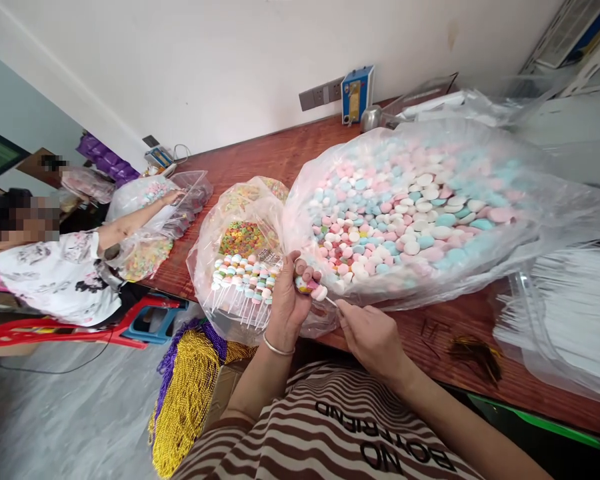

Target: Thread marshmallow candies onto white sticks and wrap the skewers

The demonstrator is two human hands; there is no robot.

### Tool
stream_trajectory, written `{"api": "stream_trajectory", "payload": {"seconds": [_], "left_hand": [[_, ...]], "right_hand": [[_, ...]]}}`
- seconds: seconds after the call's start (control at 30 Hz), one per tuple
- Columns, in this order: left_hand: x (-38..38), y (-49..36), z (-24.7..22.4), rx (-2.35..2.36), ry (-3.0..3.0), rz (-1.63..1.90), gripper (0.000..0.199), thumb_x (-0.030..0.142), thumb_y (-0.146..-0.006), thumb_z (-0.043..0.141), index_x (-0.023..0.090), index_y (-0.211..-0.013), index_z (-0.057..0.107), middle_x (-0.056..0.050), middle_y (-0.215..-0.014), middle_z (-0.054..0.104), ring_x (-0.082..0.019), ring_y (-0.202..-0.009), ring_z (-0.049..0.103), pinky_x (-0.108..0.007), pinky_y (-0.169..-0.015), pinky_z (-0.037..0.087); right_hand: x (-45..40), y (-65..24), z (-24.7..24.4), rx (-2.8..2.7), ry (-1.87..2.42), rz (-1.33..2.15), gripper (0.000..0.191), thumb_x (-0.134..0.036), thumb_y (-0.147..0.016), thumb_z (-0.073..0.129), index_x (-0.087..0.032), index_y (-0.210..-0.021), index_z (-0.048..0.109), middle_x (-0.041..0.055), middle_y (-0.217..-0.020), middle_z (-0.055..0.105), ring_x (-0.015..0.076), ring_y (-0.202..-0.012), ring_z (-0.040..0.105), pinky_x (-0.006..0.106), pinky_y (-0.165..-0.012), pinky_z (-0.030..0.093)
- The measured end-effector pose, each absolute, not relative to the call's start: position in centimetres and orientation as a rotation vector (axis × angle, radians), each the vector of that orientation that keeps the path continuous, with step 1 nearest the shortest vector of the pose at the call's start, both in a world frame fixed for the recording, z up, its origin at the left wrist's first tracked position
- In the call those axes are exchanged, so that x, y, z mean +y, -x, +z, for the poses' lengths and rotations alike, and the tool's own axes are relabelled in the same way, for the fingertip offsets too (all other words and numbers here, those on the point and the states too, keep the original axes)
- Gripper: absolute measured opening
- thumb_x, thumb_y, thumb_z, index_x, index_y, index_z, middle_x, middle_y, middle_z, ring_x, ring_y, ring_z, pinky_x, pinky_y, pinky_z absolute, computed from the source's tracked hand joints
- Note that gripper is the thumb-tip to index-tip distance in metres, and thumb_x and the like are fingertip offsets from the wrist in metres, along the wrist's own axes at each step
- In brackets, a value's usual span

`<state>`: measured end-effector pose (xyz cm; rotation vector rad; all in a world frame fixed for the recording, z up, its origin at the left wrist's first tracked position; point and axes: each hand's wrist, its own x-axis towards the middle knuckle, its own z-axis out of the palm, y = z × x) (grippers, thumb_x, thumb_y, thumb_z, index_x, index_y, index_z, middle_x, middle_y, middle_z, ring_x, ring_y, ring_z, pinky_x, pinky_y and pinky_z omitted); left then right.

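Note:
My left hand [291,297] has its fingers curled around a few coloured candies, with a pink and a white marshmallow [319,293] showing at its edge. From that marshmallow a thin white stick [331,302] runs to my right hand [370,333], which pinches its lower end. Just left of my left hand, finished-looking marshmallow skewers [245,277] lie in rows on a clear bag [203,240] of colourful ring-shaped candies [240,237]. Beyond both hands spreads a big open plastic bag of pink, white and blue marshmallows [410,220].
Bundled white sticks [570,313] lie at the right, near a pile of gold twist ties [475,357]. A blue device [357,95] stands against the wall. At left a co-worker [55,267] reaches over similar bags. Gold bead strings [187,393] hang below the table edge.

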<state>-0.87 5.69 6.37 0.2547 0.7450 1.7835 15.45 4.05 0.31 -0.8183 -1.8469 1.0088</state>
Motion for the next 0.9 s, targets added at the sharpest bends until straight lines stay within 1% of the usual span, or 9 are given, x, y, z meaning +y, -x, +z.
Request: {"api": "stream_trajectory", "payload": {"seconds": [0.1,0.2,0.27,0.4,0.5,0.57,0.63,0.73,0.9], "left_hand": [[5.4,0.3,6.1,0.634,-0.259,1.742,0.028,0.046,-0.092,0.070,0.019,-0.091,0.063,0.008,-0.063,0.034,-0.004,-0.048,0.034,-0.019,-0.057,0.045],[5.5,-0.5,5.7,0.626,-0.222,1.698,0.033,0.052,-0.092,0.066,0.020,-0.086,0.061,0.008,-0.061,0.030,-0.005,-0.046,0.028,-0.020,-0.056,0.044],[5.7,-1.0,5.4,0.667,-0.184,1.670,0.032,0.051,-0.094,0.064,0.020,-0.086,0.061,0.009,-0.061,0.031,-0.005,-0.046,0.029,-0.021,-0.060,0.047],[5.9,-2.1,5.3,0.788,-0.114,1.668,0.027,0.044,-0.097,0.063,0.018,-0.089,0.062,0.008,-0.062,0.042,-0.005,-0.050,0.044,-0.022,-0.067,0.050],[5.6,-2.2,5.3,0.942,-0.195,1.677,0.037,0.052,-0.089,0.071,0.017,-0.102,0.064,-0.001,-0.084,0.064,-0.011,-0.070,0.063,-0.025,-0.070,0.054],[5.0,-1.9,5.0,1.060,-0.339,1.714,0.044,0.053,-0.078,0.080,0.020,-0.104,0.065,-0.003,-0.096,0.068,-0.014,-0.078,0.066,-0.026,-0.069,0.055],[4.4,-1.3,4.5,1.215,-0.488,1.704,0.043,0.051,-0.072,0.086,0.020,-0.094,0.065,0.001,-0.086,0.068,-0.012,-0.072,0.063,-0.023,-0.063,0.052],[3.5,-0.7,3.9,1.444,-0.681,1.572,0.038,0.051,-0.075,0.083,0.018,-0.077,0.064,0.003,-0.067,0.060,-0.010,-0.060,0.054,-0.019,-0.054,0.044],[2.8,-0.7,4.0,1.523,-0.867,1.527,0.037,0.049,-0.083,0.076,0.017,-0.069,0.064,0.001,-0.066,0.059,-0.010,-0.061,0.049,-0.019,-0.052,0.040]], "right_hand": [[3.5,-15.2,0.9,-1.294,0.667,1.943,0.028,-0.043,-0.100,0.055,-0.019,-0.088,0.065,-0.0110,-0.046,0.035,0.0077,-0.034,0.028,0.025,-0.044,0.040],[3.1,-14.5,1.5,-0.904,0.519,2.322,0.031,-0.049,-0.096,0.058,-0.021,-0.083,0.058,-0.0169,-0.044,0.021,0.0045,-0.029,0.012,0.023,-0.038,0.037],[3.2,-14.1,1.5,-1.118,0.613,2.101,0.032,-0.049,-0.099,0.053,-0.021,-0.083,0.058,-0.0150,-0.045,0.025,0.0060,-0.031,0.019,0.023,-0.040,0.037],[4.1,-13.9,0.6,-1.686,0.834,1.263,0.027,-0.036,-0.098,0.055,-0.020,-0.079,0.062,-0.0035,-0.054,0.048,0.0119,-0.049,0.043,0.027,-0.055,0.039],[4.7,-14.4,-0.4,-1.979,0.831,0.603,0.024,-0.023,-0.101,0.050,-0.018,-0.086,0.068,0.0005,-0.056,0.054,0.0139,-0.052,0.047,0.032,-0.060,0.037],[4.9,-14.8,-0.9,-2.055,0.819,0.276,0.023,-0.019,-0.103,0.047,-0.016,-0.099,0.070,0.0016,-0.058,0.058,0.0147,-0.053,0.050,0.033,-0.061,0.038],[5.0,-15.1,-1.0,-2.070,0.828,0.136,0.023,-0.018,-0.103,0.048,-0.014,-0.108,0.070,0.0018,-0.059,0.061,0.0150,-0.054,0.053,0.034,-0.063,0.039],[5.0,-15.2,-0.9,-2.073,0.830,0.065,0.021,-0.017,-0.102,0.050,-0.014,-0.110,0.069,0.0015,-0.060,0.063,0.0146,-0.054,0.055,0.034,-0.063,0.040],[4.6,-15.0,-0.9,-2.043,0.806,0.073,0.019,-0.016,-0.102,0.052,-0.012,-0.110,0.069,0.0014,-0.059,0.063,0.0143,-0.053,0.055,0.034,-0.063,0.040]]}}
